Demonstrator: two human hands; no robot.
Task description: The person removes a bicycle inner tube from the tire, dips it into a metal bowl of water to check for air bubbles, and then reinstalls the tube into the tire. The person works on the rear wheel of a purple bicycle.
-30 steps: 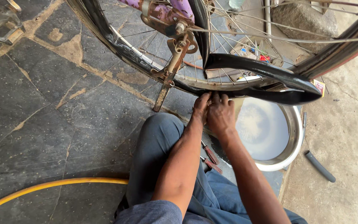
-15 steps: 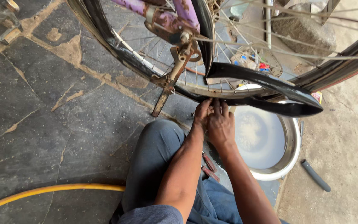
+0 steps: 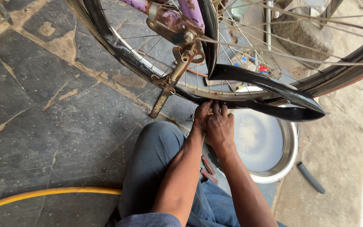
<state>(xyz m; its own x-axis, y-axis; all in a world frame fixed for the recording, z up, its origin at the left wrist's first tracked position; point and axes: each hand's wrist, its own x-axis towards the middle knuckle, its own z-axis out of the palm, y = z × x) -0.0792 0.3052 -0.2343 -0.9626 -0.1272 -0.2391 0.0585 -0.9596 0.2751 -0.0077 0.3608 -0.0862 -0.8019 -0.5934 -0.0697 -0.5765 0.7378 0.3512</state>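
Observation:
A bicycle wheel with a black tyre and metal spokes stands over the stone floor. A black inner tube hangs out of the tyre in a flat loop on the right. My left hand and my right hand are pressed side by side against the tyre's lower edge, fingers curled onto the rubber where the tube comes out. My fingertips are partly hidden against the tyre.
A metal basin of cloudy water sits just right of my hands. A rusty kickstand reaches the floor. A yellow hose crosses the lower left. Red-handled pliers lie by my knee, a short grey tube piece at right.
The view has shifted slightly, with the wheel lower and nearer in the picture. Both hands stay together at the same spot on the tyre's lower edge.

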